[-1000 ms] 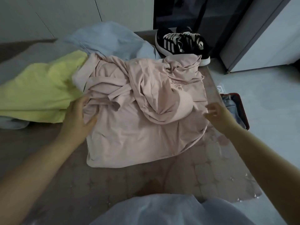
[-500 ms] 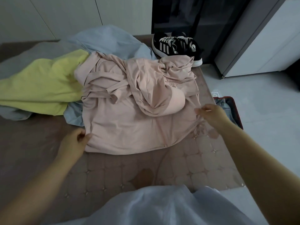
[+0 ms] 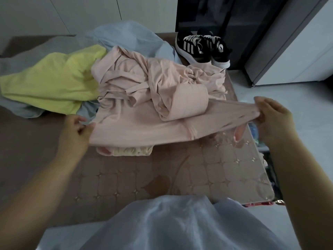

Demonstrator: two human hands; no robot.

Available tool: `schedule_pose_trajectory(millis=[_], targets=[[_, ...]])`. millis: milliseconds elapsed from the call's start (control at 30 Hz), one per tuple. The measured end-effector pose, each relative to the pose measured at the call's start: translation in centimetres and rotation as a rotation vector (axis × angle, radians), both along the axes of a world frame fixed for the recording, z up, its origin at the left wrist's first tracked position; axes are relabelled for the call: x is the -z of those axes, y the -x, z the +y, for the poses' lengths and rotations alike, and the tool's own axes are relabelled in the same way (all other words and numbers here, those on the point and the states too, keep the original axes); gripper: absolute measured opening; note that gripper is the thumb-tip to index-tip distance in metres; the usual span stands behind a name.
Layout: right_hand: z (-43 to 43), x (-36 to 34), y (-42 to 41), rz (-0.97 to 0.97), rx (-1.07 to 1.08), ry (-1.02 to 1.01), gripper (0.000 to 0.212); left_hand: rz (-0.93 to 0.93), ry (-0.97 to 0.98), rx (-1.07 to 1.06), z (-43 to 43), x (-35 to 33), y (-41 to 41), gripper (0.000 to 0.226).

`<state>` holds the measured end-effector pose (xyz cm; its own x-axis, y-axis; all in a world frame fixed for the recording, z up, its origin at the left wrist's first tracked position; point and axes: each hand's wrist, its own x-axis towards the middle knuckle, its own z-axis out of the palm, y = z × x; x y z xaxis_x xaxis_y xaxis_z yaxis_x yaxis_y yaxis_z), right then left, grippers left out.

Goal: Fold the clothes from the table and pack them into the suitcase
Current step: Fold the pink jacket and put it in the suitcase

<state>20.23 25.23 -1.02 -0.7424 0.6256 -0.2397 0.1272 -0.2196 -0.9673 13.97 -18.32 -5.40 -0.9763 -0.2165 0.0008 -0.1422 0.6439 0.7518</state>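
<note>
"Along the table's point(image 3: 225, 174) front half, what has changed?"

"Pink garment point(image 3: 144, 127) hem: flat half a second ago, now lifted and stretched taut. Left hand point(image 3: 75, 130) pinches its left corner; right hand point(image 3: 272, 120) grips the right corner, fingers curled."

"Meaning?"

"Straightening is under way; folding not yet begun. Upper part stays bunched toward the far edge. Suitcase point(image 3: 270, 179) waits beside the right edge."

Soft matt pink cloth garment point(image 3: 144, 127), glossy quilted brown table cover point(image 3: 198, 174), smooth grey floor point(image 3: 306, 105)
</note>
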Motion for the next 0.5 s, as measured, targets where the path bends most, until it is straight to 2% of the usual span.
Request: schedule_pose_trajectory(millis=[67,100,167,200,267,367,433,500], targets=[[1.1,-0.6,-0.5,0.066,-0.064,-0.079,0.009,0.051,-0.046,-0.011,-1.7,-0.2,0.7,0.026],[1.4,-0.5,-0.7,0.030,-0.146,-0.203,0.016,0.061,-0.049,-0.009,-2.4,-0.2,1.1,0.023],[1.8,1.0,-0.7,-0.146,-0.317,-0.504,0.035,0.039,-0.012,0.009,-3.0,0.1,1.5,0.019],[1.7,2.0,-0.6,-0.232,-0.391,-0.591,0.045,0.014,0.017,0.021,-3.0,0.3,1.6,0.017],[1.2,3.9,-0.4,-0.341,-0.515,-0.605,0.063,-0.054,0.015,0.045,-2.4,0.7,1.5,0.016],[1.1,6.3,-0.5,-0.415,-0.552,-0.526,0.083,-0.214,-0.188,0.079,-1.8,1.2,1.1,0.018],[1.4,7.3,-0.8,-0.523,-0.515,-0.650,0.082,-0.306,-0.247,0.164,-1.7,1.4,0.4,0.028],[1.6,8.0,-1.2,-0.655,-0.474,-0.781,0.077,-0.344,-0.104,0.243,-1.9,2.0,-0.4,0.033]])
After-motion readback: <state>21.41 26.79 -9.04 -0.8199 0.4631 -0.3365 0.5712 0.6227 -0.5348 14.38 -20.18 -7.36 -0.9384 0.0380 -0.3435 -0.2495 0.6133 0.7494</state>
